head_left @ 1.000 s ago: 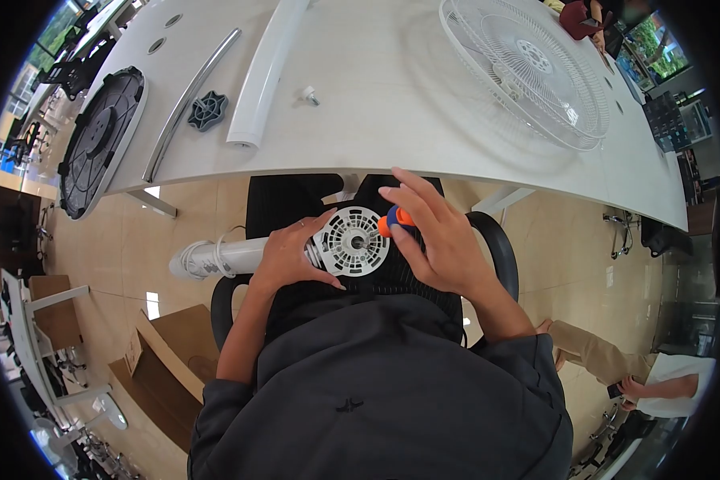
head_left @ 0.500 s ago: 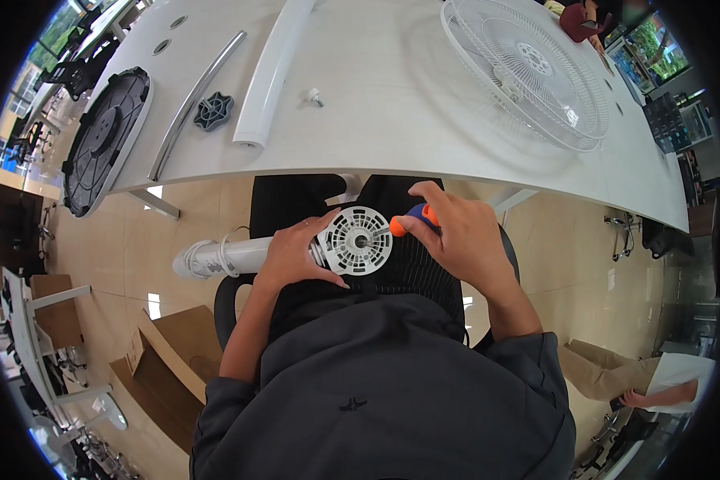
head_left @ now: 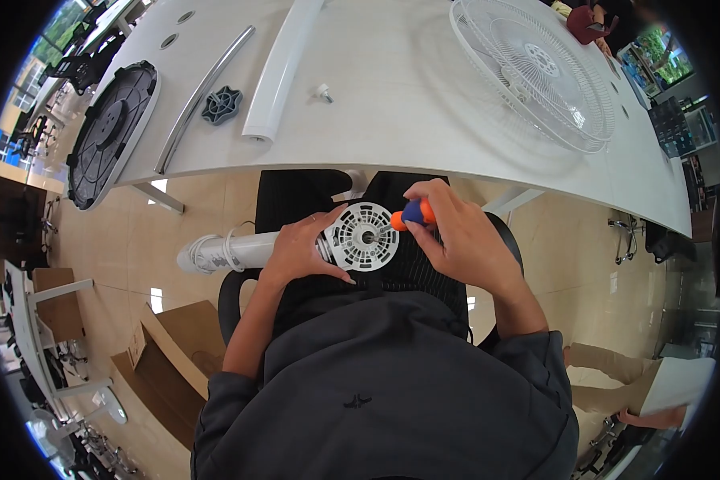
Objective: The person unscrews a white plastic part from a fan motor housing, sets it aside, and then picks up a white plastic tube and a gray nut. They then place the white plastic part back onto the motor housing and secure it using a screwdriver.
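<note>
Over the person's lap, seen from the head camera, the left hand [head_left: 300,248] is wrapped around the neck of a white fan motor housing [head_left: 366,237], fingers clenched just behind its round slotted face, which is turned up toward the camera. From that grip a white tube [head_left: 232,251] with a cord coiled on it runs out sideways, away from the right hand. The right hand [head_left: 456,236] is closed around a screwdriver [head_left: 408,215] with an orange and blue handle; its tip meets the centre of the slotted face, just beside the left hand's fingertips. Beyond both hands lies a white table [head_left: 392,120]. On it, past the right hand, rests a white fan grille [head_left: 536,76]; past the left hand lie a white curved pole [head_left: 284,68], a dark knob [head_left: 222,105], a small screw [head_left: 323,93], a chrome bar [head_left: 204,96] and a round black base [head_left: 112,132].
</note>
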Tool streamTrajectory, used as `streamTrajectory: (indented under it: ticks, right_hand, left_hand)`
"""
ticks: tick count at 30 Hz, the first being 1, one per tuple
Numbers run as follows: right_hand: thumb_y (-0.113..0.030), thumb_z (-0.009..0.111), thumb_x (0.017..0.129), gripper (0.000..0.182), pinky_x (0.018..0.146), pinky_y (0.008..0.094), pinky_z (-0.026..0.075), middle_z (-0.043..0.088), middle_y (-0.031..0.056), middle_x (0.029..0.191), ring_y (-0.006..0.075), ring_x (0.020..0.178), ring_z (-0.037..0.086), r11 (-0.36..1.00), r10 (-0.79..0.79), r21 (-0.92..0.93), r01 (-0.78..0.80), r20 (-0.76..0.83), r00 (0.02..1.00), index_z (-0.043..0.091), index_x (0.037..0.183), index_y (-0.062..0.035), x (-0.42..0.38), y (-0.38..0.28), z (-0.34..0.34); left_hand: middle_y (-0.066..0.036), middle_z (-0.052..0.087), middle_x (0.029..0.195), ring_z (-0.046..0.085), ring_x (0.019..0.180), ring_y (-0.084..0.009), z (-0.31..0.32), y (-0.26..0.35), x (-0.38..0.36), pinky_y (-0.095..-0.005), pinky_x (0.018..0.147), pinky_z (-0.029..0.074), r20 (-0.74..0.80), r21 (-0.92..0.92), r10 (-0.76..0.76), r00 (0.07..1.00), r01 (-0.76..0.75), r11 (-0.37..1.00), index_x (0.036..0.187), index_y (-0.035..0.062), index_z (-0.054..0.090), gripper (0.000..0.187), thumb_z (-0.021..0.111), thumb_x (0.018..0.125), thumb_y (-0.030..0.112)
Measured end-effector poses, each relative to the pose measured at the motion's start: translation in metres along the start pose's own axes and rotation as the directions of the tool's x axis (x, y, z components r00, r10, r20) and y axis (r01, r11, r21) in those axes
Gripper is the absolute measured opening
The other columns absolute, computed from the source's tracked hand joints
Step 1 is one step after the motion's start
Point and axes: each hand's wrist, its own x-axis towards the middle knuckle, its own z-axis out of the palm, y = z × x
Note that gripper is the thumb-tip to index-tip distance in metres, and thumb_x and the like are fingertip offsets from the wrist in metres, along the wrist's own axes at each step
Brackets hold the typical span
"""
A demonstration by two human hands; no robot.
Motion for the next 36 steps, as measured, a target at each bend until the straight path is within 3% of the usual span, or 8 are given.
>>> streamTrajectory:
  ticks: [3,10,15,19,21,25,30,36]
  right_hand:
    - [-0.021,0.072,0.096,0.034,0.066,0.0466,0.053,0.062,0.0137,0.103,0.0367,0.078,0.068,0.969,0.064,-0.239,-0.055,0.028,0.998,0.054,0.121,-0.0061,0.001,-0.005,0.002]
    - [-0.029,0.074,0.094,0.039,0.065,0.0470,0.053,0.064,0.0119,0.099,0.0345,0.076,0.069,0.984,-0.139,-0.129,0.125,-0.104,0.985,0.056,0.120,-0.0067,0.004,-0.008,-0.003]
    - [-0.026,0.070,0.098,0.038,0.064,0.0454,0.053,0.063,0.0131,0.103,0.0343,0.077,0.069,0.918,0.170,-0.375,-0.133,0.068,0.983,0.053,0.124,-0.0039,0.002,-0.003,-0.004]
    - [-0.026,0.069,0.098,0.037,0.061,0.0444,0.052,0.063,0.0133,0.104,0.0336,0.072,0.069,0.943,-0.067,-0.329,0.045,-0.057,0.996,0.054,0.124,-0.0047,-0.003,-0.008,-0.009]
    - [-0.026,0.069,0.098,0.037,0.062,0.0432,0.053,0.062,0.0136,0.105,0.0333,0.074,0.069,0.968,0.031,-0.251,-0.006,0.097,0.995,0.054,0.124,-0.0043,-0.003,-0.010,-0.011]
    - [-0.020,0.068,0.098,0.032,0.064,0.0438,0.054,0.061,0.0145,0.109,0.0342,0.074,0.068,0.928,0.216,-0.328,-0.179,0.081,0.973,0.053,0.122,-0.0041,-0.001,-0.015,-0.005]
    - [-0.017,0.073,0.095,0.034,0.064,0.0433,0.054,0.060,0.0136,0.107,0.0329,0.074,0.069,0.992,-0.088,-0.097,0.086,-0.021,0.996,0.053,0.119,-0.0039,-0.005,-0.003,0.003]
    - [-0.017,0.077,0.091,0.035,0.062,0.0429,0.054,0.060,0.0115,0.099,0.0323,0.074,0.068,0.985,-0.117,-0.134,0.105,-0.082,0.990,0.055,0.115,-0.0045,0.001,-0.004,0.017]
  left_hand:
    - [-0.011,0.074,0.118,0.072,0.105,-0.0319,0.000,0.001,0.000,-0.0425,0.092,0.058,0.000,-0.015,-0.002,1.000,0.002,1.000,0.151,0.0195,0.054,0.126,0.097,0.040,0.058]
    - [-0.011,0.074,0.119,0.072,0.106,-0.0319,-0.002,0.003,0.000,-0.0423,0.092,0.058,0.008,0.002,-0.012,1.000,0.012,1.000,0.152,0.0207,0.054,0.126,0.097,0.040,0.059]
    - [-0.011,0.074,0.120,0.072,0.107,-0.0316,0.004,-0.003,-0.001,-0.0423,0.092,0.058,-0.004,-0.012,0.001,1.000,-0.001,1.000,0.151,0.0205,0.055,0.127,0.097,0.039,0.061]
    - [-0.010,0.074,0.113,0.073,0.100,-0.0311,0.002,0.000,-0.001,-0.0415,0.090,0.057,-0.036,-0.022,0.014,0.999,-0.015,1.000,0.150,0.0168,0.056,0.125,0.099,0.039,0.053]
    - [-0.010,0.074,0.113,0.073,0.100,-0.0309,0.003,0.000,-0.001,-0.0412,0.090,0.057,-0.040,-0.019,0.020,0.999,-0.021,1.000,0.150,0.0169,0.056,0.124,0.099,0.039,0.053]
    - [-0.011,0.074,0.120,0.073,0.106,-0.0315,0.003,-0.003,-0.001,-0.0422,0.093,0.058,-0.009,-0.007,-0.002,1.000,0.002,1.000,0.151,0.0196,0.055,0.128,0.096,0.038,0.063]
    - [-0.011,0.074,0.116,0.073,0.103,-0.0312,0.002,0.000,-0.001,-0.0416,0.091,0.057,-0.018,-0.005,0.006,1.000,-0.007,1.000,0.151,0.0185,0.055,0.127,0.098,0.038,0.059]
    - [-0.011,0.074,0.114,0.073,0.101,-0.0315,0.001,0.001,-0.001,-0.0411,0.090,0.057,-0.031,-0.005,0.013,0.999,-0.013,1.000,0.150,0.0173,0.056,0.126,0.099,0.038,0.055]
